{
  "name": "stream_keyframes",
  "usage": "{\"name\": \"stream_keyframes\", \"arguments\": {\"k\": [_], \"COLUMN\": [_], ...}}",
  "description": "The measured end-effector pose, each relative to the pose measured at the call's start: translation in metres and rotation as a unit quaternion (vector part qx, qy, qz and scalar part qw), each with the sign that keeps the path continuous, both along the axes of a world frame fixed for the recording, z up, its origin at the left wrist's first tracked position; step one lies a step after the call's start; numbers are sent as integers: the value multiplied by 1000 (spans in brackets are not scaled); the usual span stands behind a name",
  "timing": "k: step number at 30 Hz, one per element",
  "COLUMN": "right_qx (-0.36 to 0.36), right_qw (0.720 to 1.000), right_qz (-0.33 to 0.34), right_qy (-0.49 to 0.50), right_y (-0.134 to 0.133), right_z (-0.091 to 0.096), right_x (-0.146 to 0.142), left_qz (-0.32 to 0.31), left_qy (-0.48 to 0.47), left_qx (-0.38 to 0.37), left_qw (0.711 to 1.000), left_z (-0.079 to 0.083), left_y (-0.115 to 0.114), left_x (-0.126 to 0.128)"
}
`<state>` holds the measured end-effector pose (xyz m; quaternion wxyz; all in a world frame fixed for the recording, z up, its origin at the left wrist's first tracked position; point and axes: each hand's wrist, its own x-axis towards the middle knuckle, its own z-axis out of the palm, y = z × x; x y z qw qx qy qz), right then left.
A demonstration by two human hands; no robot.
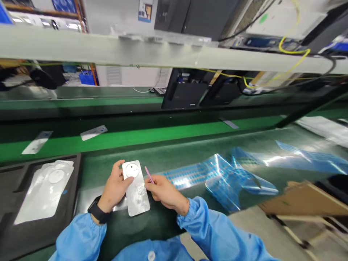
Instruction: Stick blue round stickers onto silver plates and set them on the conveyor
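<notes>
Stretching before me, the dark green bench carries crumpled blue film on the right; beyond it runs a brighter green strip, with a long pale beam crossing above. At my left, a black tray holds overlapping white sheets. Over the bench, my left hand grasps a white panel, thumb on its face; my right hand pinches a pink stick just beside the panel's right edge.

A pale round-cornered panel, a circle at its far end, is held beside a slim pink tool.
</notes>
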<state>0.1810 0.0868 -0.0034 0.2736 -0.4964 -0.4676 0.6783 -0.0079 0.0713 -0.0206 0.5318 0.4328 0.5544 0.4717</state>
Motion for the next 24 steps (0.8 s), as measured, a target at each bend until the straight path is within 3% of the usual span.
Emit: {"name": "stream_keyframes", "arguments": {"k": [2, 5, 7, 9, 12, 20, 24], "right_qx": [6, 72, 116, 133, 121, 69, 64], "right_qw": [996, 980, 978, 977, 978, 987, 985], "right_qz": [-80, -183, -153, -74, 8, 40, 52], "right_qy": [24, 5, -77, -152, -172, -138, -150], "right_y": [-5, 7, 18, 25, 35, 59, 59], "right_z": [0, 1, -1, -4, -7, -14, -15], "right_x": [20, 53, 66, 71, 68, 60, 61], "left_qz": [-52, -100, -115, -120, -127, -181, -186], "left_qy": [29, 124, 199, 259, 322, 443, 440], "left_qx": [-8, -10, -5, 10, 37, 133, 148], "left_qw": [998, 987, 973, 958, 937, 868, 866], "left_z": [-6, -16, -19, -20, -19, -23, -27], "left_y": [-7, -18, -22, -23, -22, -24, -26], "left_x": [2, 6, 9, 14, 19, 18, 16]}}
